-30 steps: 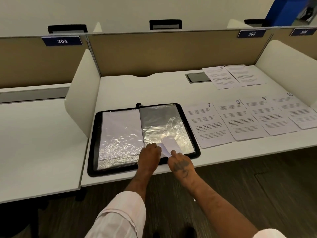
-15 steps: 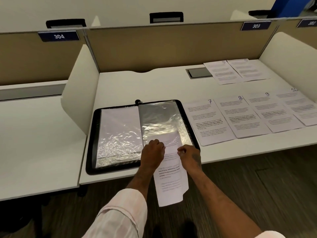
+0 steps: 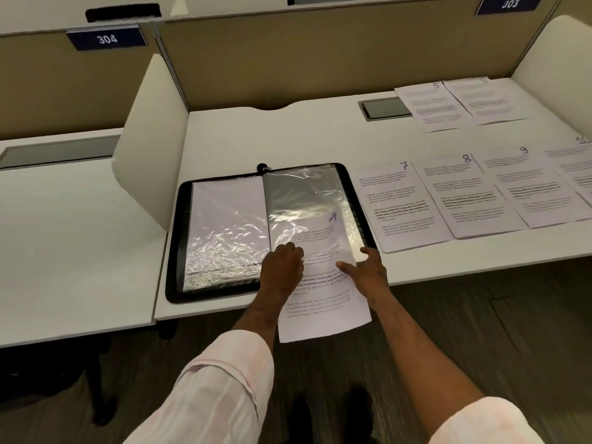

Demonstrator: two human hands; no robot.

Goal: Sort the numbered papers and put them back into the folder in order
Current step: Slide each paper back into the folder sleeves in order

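Observation:
A black folder [image 3: 174,251] lies open on the white desk, showing two crinkled plastic sleeves. Paper 4 [image 3: 323,312] is partly inside the right sleeve [image 3: 307,193]. Its top half with the blue "4" shows through the plastic, and its lower half hangs past the desk's front edge. My left hand [image 3: 283,267] is curled at the sleeve's lower edge, pinching the plastic where the paper enters. My right hand [image 3: 365,270] rests on the paper's right edge with its fingers spread and straight.
Paper 7 [image 3: 400,206], paper 8 [image 3: 464,193], paper 9 [image 3: 525,184] and paper 10 [image 3: 576,168] lie in a row right of the folder. Paper 5 [image 3: 432,104] and another sheet [image 3: 487,97] lie at the back right beside a cable hatch [image 3: 384,108]. White dividers flank the desk.
Paper 4 has slid up into the right sleeve, and less of it hangs off the desk. My right hand went from gripping the sheet to lying spread on its edge.

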